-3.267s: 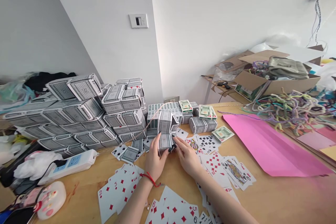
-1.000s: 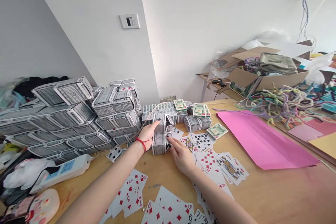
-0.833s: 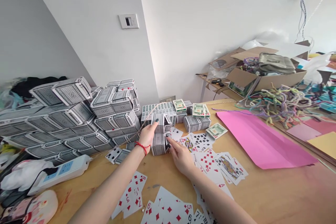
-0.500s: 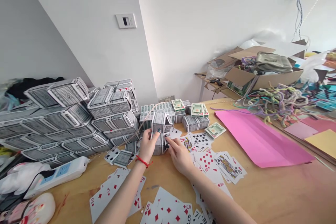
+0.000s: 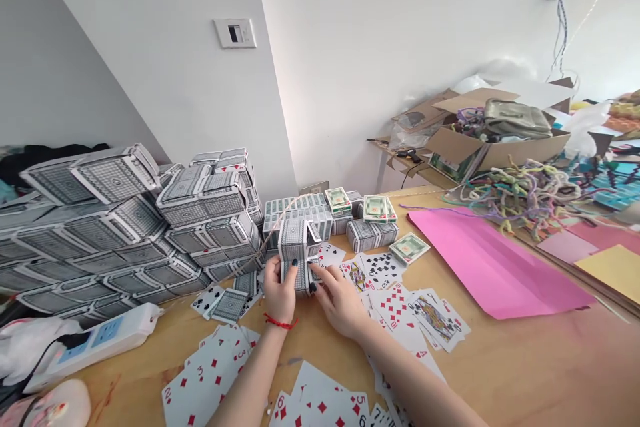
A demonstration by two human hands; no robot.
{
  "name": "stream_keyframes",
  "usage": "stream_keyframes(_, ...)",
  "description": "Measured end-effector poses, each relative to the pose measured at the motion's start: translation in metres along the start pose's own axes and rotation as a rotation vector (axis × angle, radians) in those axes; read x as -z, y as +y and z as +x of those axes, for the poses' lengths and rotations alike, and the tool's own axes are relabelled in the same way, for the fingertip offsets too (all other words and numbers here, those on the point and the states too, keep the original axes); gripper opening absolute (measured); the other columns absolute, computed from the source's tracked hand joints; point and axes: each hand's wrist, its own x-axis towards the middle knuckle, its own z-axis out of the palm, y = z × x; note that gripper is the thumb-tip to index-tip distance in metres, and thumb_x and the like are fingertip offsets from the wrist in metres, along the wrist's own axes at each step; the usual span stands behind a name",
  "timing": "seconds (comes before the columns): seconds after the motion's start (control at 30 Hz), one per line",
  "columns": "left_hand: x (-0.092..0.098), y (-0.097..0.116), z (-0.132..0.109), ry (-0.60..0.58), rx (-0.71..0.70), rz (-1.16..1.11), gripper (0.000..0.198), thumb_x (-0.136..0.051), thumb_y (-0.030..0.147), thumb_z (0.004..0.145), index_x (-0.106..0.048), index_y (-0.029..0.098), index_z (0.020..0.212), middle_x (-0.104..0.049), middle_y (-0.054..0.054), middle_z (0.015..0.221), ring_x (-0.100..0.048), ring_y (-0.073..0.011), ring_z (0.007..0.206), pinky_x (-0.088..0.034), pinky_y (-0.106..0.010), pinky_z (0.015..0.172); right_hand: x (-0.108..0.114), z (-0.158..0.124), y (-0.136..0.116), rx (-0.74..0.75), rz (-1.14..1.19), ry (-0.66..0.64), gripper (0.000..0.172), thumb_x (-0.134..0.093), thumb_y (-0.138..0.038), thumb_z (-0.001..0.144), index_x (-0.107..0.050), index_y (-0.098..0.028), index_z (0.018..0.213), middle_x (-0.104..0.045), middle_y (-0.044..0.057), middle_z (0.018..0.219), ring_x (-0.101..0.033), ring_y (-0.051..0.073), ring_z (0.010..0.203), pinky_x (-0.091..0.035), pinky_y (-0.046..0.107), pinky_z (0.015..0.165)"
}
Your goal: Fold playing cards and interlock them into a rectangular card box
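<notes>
A small block folded from playing cards [image 5: 298, 275], grey patterned backs outward, stands on the wooden table [image 5: 525, 373]. My left hand [image 5: 279, 292] wraps its fingers round the block's left and front faces. My right hand [image 5: 339, 299] presses its fingertips against the block's right side. A second card block [image 5: 295, 237] sits on top of it, its top flaps partly open. A thin string arcs over the blocks.
A big pile of card blocks [image 5: 135, 227] fills the left. Loose face-up cards [image 5: 410, 310] lie scattered around my arms. Card decks [image 5: 379, 210], pink paper [image 5: 493, 267], tangled yarn [image 5: 530, 193], a cardboard box [image 5: 495, 147] and a power strip [image 5: 87, 343] surround them.
My left hand came down from the upper block to grip the lower block. My right hand stayed at the block's right side. The view shifted slightly right.
</notes>
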Motion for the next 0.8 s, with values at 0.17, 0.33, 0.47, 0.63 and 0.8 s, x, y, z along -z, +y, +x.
stream_keyframes(0.17,0.001,-0.005,0.001,0.012,-0.048,-0.032,0.025,-0.057,0.025,0.07,-0.051,0.018,0.093,-0.062,-0.006,0.089,-0.058,-0.0191,0.083,-0.045,-0.031,0.076,0.004,0.0,0.0,-0.002,0.159,-0.005,0.049,-0.048,-0.026,0.08,-0.036,-0.026,0.128,-0.047,0.003,0.092,-0.054,0.012,0.065,-0.05,0.026,0.062)
stream_keyframes(0.33,0.0,-0.008,0.003,0.01,-0.024,-0.031,0.029,-0.057,0.027,0.068,-0.052,0.017,0.095,-0.063,-0.006,0.09,-0.06,-0.0206,0.085,-0.046,-0.031,0.076,0.003,0.007,0.005,-0.091,0.397,0.003,0.033,-0.042,-0.027,0.084,-0.041,-0.024,0.116,-0.049,-0.001,0.079,-0.054,0.011,0.062,-0.049,0.026,0.06)
stream_keyframes(0.47,-0.001,-0.006,0.002,-0.013,-0.036,-0.031,0.033,-0.054,0.026,0.069,-0.053,0.016,0.102,-0.062,-0.009,0.102,-0.058,-0.0219,0.095,-0.044,-0.032,0.083,-0.003,0.02,0.013,-0.303,0.613,0.019,0.024,-0.037,-0.033,0.085,-0.038,-0.023,0.107,-0.048,-0.005,0.073,-0.052,0.009,0.045,-0.048,0.023,0.044)
stream_keyframes(0.63,0.0,-0.008,0.003,0.0,-0.037,-0.044,0.027,-0.054,0.025,0.07,-0.057,0.015,0.094,-0.064,-0.008,0.095,-0.059,-0.0216,0.089,-0.044,-0.032,0.082,-0.003,0.034,0.015,-0.314,0.571,-0.044,0.026,-0.041,-0.039,0.084,-0.051,-0.022,0.1,-0.055,-0.003,0.07,-0.05,0.007,0.038,-0.042,0.019,0.035)
stream_keyframes(0.8,0.003,-0.014,0.007,-0.025,0.002,-0.17,0.027,-0.055,0.025,0.069,-0.058,0.016,0.094,-0.065,-0.006,0.098,-0.058,-0.0217,0.093,-0.043,-0.033,0.086,0.0,0.034,0.012,-0.39,0.691,-0.174,0.046,-0.032,-0.044,0.087,-0.033,-0.024,0.128,-0.045,-0.009,0.043,-0.048,0.011,0.032,-0.038,0.019,0.033)
